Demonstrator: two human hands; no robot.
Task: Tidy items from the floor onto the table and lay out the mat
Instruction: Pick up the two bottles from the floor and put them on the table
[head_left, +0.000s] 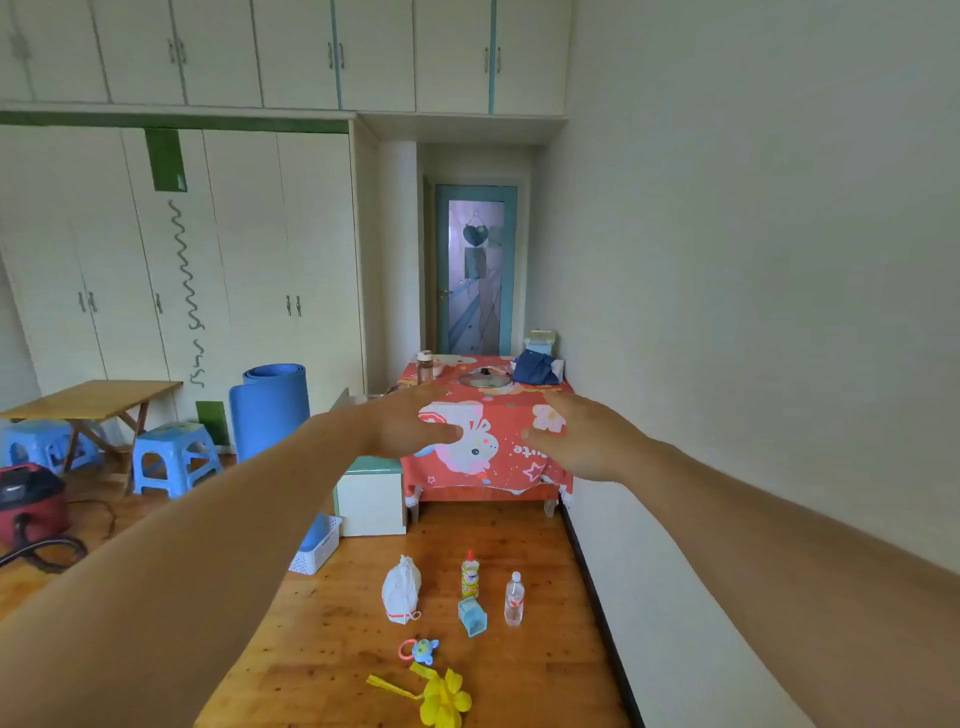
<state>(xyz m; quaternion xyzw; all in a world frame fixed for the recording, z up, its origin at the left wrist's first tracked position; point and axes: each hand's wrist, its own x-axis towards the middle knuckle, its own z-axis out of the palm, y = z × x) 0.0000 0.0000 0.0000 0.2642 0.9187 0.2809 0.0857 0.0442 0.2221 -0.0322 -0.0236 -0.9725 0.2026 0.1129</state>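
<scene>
Both arms reach forward at chest height. My left hand (410, 423) and my right hand (582, 441) are empty, fingers spread, in front of the table with a red cartoon cloth (488, 467). On the wooden floor below lie a white bag (401, 590), a yellow glue bottle (470, 574), a clear water bottle (514, 599), a small blue box (472, 617), a blue and pink rattle (420, 651) and a yellow flower toy (441, 699). A rolled blue mat (270, 410) stands upright at the left, against the wardrobe.
The table carries a pot lid (485, 379), a bottle (425, 366) and a dark blue cloth (535, 368). A white cabinet (370, 493) and a white basket (317, 551) stand left of it. Blue stools (174, 457), a folding table (93, 400) and a red vacuum (31, 501) occupy the left.
</scene>
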